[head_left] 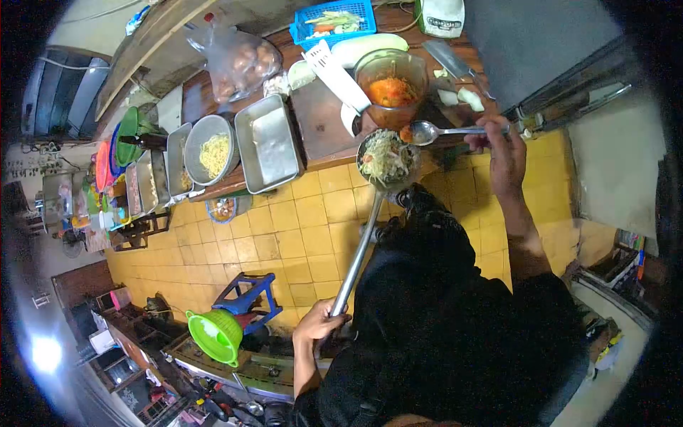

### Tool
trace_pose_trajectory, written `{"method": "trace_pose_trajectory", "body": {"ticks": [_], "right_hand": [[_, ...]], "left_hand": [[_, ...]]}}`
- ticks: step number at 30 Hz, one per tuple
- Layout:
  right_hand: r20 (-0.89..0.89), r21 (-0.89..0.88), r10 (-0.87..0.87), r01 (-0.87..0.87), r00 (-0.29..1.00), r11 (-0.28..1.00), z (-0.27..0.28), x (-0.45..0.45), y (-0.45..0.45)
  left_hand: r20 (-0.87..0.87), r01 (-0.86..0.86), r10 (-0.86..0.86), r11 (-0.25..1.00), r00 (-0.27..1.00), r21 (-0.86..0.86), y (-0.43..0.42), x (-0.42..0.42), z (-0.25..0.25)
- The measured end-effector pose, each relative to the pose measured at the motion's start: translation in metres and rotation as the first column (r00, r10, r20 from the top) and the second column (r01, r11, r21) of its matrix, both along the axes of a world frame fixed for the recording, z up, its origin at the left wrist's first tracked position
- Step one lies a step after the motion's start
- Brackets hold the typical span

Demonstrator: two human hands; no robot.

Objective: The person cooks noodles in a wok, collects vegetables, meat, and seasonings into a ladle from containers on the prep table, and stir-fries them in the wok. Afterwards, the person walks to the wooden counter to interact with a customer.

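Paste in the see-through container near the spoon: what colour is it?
Orange-red; the paste shows best in the head view, the only one here.

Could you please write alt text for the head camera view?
A person's left hand holds a long-handled ladle of pale shredded food; the right hand holds a metal spoon beside it, near a clear bowl of orange mixture.

Lettering in a dark band across a white, upright, box-like pack (pixel 442 17), too small to read, nothing legible
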State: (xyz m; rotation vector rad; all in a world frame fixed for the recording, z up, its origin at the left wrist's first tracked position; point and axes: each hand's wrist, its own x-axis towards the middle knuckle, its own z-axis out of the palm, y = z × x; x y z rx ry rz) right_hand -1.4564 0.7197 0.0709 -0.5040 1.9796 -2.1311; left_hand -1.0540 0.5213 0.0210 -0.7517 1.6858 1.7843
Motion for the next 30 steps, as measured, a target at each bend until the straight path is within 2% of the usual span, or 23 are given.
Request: {"method": "trace_pose_trajectory", "body": {"ticks": [2, 3, 4, 6, 8, 10, 11, 12, 14, 16, 18, 20, 23, 25, 28, 29, 30], "right_hand": [[0.013, 0.009, 0.006, -0.006, 1.000, 1.000, -0.012, 0.009, 0.004], [0.016, 0.039, 0.016, -0.017, 1.000, 0.999, -0.020, 0.012, 0.007], [0.015, 0.036, 0.013, -0.014, 1.000, 0.999, -0.032, 0.012, 0.008], [-0.101, 0.148, 0.050, -0.035, 0.994, 0.988, -0.051, 0.015, 0.007], [-0.080, 0.148, 0.021, -0.009, 0.997, 0.989, -0.046, 0.022, 0.005], [-0.046, 0.109, -0.048, 0.053, 0.998, 0.993, -0.041, 0.027, 0.003], [-0.048, 0.106, -0.050, 0.055, 0.998, 0.993, -0.039, 0.027, 0.004], [-0.042, 0.088, -0.047, 0.050, 0.998, 0.995, -0.038, 0.026, 0.004], [-0.039, 0.069, -0.043, 0.045, 0.998, 0.997, -0.038, 0.025, 0.001], [-0.037, 0.099, 0.025, -0.021, 0.999, 0.995, -0.043, 0.025, -0.006], [-0.024, 0.105, 0.018, -0.016, 1.000, 0.994, -0.042, 0.028, -0.012], [-0.017, 0.112, 0.015, -0.013, 1.000, 0.994, -0.040, 0.028, -0.014], [-0.051, 0.115, -0.001, 0.007, 0.999, 0.993, -0.038, 0.029, -0.018], [-0.129, 0.137, 0.068, -0.050, 0.989, 0.989, -0.041, 0.028, -0.018], [-0.121, 0.163, 0.067, -0.046, 0.990, 0.986, -0.048, 0.027, -0.025], [-0.089, 0.079, 0.043, -0.036, 0.995, 0.996, -0.055, 0.026, -0.026], [-0.090, 0.078, 0.038, -0.031, 0.995, 0.996, -0.050, 0.027, -0.029]], "left_hand": [[-0.011, 0.040, -0.041, 0.999, 0.999, -0.017, -0.005, -0.005, 0.003], [-0.036, -0.025, 0.027, 0.998, 0.999, 0.059, -0.005, -0.010, 0.010], [-0.037, -0.022, 0.024, 0.998, 0.999, 0.056, -0.006, -0.014, 0.015], [0.163, -0.045, 0.031, 0.996, 0.986, 0.083, -0.008, -0.017, 0.024], [0.132, -0.065, 0.052, 0.993, 0.990, 0.097, -0.010, -0.013, 0.020], [0.004, -0.062, 0.062, 0.997, 0.998, 0.049, -0.013, -0.004, 0.009], [-0.020, 0.010, -0.010, 1.000, 1.000, -0.006, -0.016, -0.003, 0.007], [-0.023, 0.012, -0.012, 1.000, 1.000, -0.010, -0.017, -0.006, 0.013], [0.089, -0.077, 0.068, 0.992, 0.994, 0.103, -0.017, -0.011, 0.024], [0.056, -0.081, 0.075, 0.990, 0.996, 0.116, -0.019, -0.005, 0.016], [0.026, -0.081, 0.079, 0.988, 0.997, 0.128, -0.020, 0.000, 0.013], [0.086, -0.098, 0.088, 0.988, 0.992, 0.117, -0.019, 0.002, 0.011], [-0.025, -0.088, 0.091, 0.992, 0.996, 0.093, -0.021, 0.010, 0.000], [-0.085, -0.063, 0.067, 0.997, 0.994, 0.047, -0.023, 0.014, -0.004], [-0.067, -0.085, 0.093, 0.991, 0.993, 0.107, -0.024, 0.010, 0.001], [-0.075, -0.060, 0.065, 0.996, 0.995, 0.069, -0.025, 0.011, -0.001], [-0.076, -0.055, 0.060, 0.996, 0.995, 0.068, -0.027, 0.010, 0.000]]}}
